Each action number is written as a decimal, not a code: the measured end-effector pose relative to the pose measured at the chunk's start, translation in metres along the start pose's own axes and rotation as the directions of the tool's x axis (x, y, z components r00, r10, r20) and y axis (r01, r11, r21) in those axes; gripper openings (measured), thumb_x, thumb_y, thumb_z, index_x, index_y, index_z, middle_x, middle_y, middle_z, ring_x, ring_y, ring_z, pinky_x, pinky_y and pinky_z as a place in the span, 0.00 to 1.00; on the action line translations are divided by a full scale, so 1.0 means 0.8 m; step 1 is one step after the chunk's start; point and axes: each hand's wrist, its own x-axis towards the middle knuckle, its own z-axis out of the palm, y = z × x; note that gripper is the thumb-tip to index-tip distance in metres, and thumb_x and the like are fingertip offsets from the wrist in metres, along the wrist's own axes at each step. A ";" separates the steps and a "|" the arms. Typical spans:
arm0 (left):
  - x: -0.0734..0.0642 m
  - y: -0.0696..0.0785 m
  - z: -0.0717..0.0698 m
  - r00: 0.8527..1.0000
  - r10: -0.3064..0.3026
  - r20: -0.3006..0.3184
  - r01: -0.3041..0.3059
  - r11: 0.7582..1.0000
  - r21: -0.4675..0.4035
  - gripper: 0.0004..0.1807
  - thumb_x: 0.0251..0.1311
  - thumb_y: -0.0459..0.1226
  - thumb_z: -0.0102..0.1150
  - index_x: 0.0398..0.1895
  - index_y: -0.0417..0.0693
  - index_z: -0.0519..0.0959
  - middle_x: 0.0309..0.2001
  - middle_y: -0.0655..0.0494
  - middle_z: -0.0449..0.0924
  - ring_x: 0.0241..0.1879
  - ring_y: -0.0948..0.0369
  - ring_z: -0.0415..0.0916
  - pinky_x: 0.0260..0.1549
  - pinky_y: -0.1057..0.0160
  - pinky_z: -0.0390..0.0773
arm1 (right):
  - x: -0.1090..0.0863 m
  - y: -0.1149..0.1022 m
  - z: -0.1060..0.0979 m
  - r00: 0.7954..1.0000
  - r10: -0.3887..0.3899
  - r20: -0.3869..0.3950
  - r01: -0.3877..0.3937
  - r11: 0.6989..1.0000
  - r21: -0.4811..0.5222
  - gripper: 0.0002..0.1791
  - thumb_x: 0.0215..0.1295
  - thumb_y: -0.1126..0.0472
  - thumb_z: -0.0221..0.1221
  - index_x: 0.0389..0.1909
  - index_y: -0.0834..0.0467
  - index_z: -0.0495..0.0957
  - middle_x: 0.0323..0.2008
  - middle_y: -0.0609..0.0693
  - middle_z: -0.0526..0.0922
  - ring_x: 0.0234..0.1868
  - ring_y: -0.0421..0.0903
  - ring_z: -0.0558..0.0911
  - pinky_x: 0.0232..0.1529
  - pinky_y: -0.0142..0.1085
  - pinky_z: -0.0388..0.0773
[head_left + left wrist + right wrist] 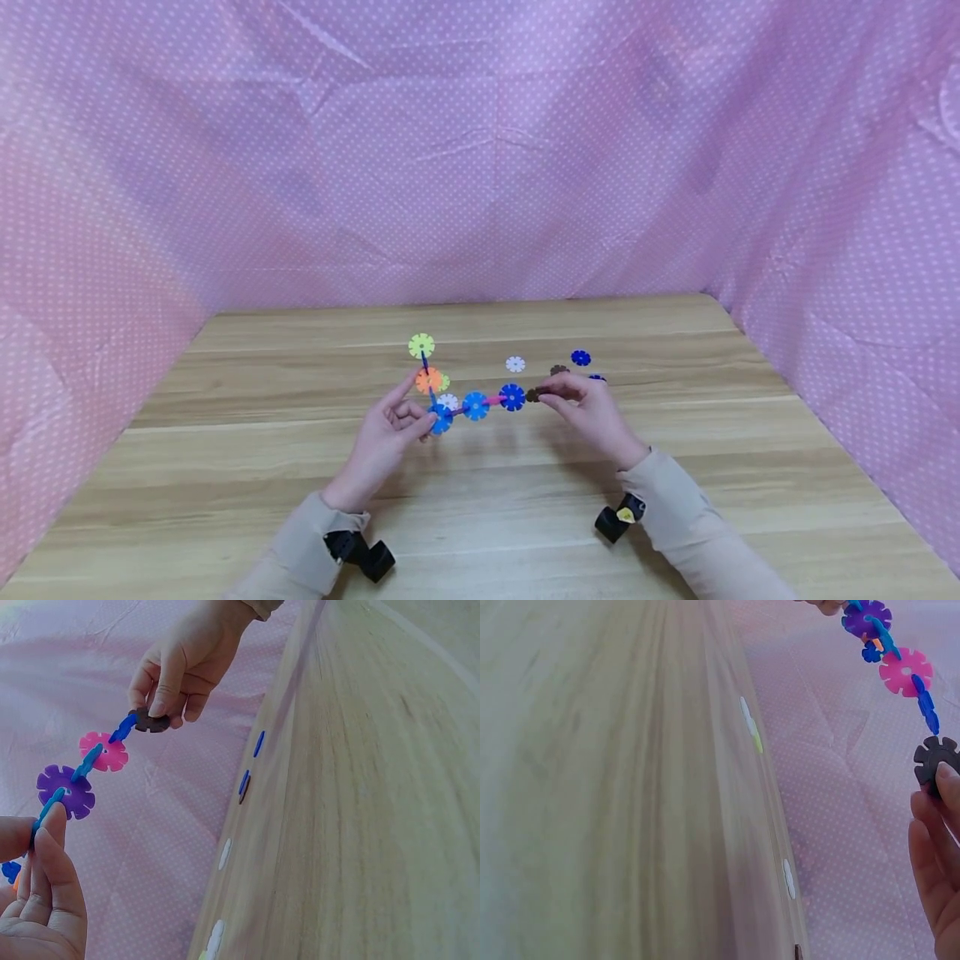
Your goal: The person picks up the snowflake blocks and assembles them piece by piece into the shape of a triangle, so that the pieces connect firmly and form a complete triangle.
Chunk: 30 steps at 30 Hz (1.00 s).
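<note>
— Where's the chain of discs, and how many make it up?
— Held above the table, between the hands. I count nine: two light blue, one purple, one pink, one dark blue, one orange disc, one yellow-green, two blue seen edge-on. From its corner, one branch runs toward twelve o'clock, the other toward three.
— And the grips?
— The left hand pinches the light blue corner disc. The right hand pinches one brown disc at the three o'clock end; whether that's joined on, I can't tell.
— Loose pieces?
— Six: two white pieces, one toward eleven from the held brown disc, one at the corner's one o'clock; one yellow-green piece at the orange disc's three; one brown piece and two dark blue pieces toward two from the right fingertips.
— Beyond?
— Two sleeves, two black wrist devices, and dotted pink cloth toward twelve.
</note>
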 end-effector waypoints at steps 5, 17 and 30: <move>0.000 -0.002 0.000 1.000 0.005 0.008 -0.005 1.000 -0.007 0.38 0.60 0.26 0.55 0.73 0.51 0.54 0.28 0.56 0.78 0.29 0.60 0.77 0.34 0.68 0.80 | -0.001 0.002 0.001 0.999 -0.033 0.000 0.033 0.999 0.002 0.05 0.59 0.70 0.62 0.36 0.61 0.83 0.34 0.53 0.85 0.37 0.45 0.83 0.40 0.32 0.80; 0.001 -0.003 0.003 1.000 -0.010 0.021 0.011 1.000 -0.007 0.38 0.60 0.26 0.56 0.73 0.51 0.55 0.28 0.55 0.78 0.29 0.60 0.77 0.34 0.68 0.79 | 0.001 0.007 0.005 0.972 -0.229 -0.055 0.228 0.973 -0.017 0.09 0.51 0.77 0.63 0.32 0.64 0.85 0.31 0.54 0.86 0.34 0.47 0.82 0.36 0.29 0.80; 0.000 -0.006 0.001 0.997 -0.055 0.059 0.055 0.998 0.011 0.39 0.58 0.27 0.59 0.72 0.54 0.58 0.28 0.53 0.77 0.28 0.57 0.77 0.33 0.65 0.80 | -0.006 -0.037 -0.001 0.938 -0.341 -0.069 0.336 0.939 -0.078 0.08 0.45 0.82 0.63 0.26 0.68 0.83 0.26 0.58 0.85 0.30 0.48 0.83 0.34 0.31 0.80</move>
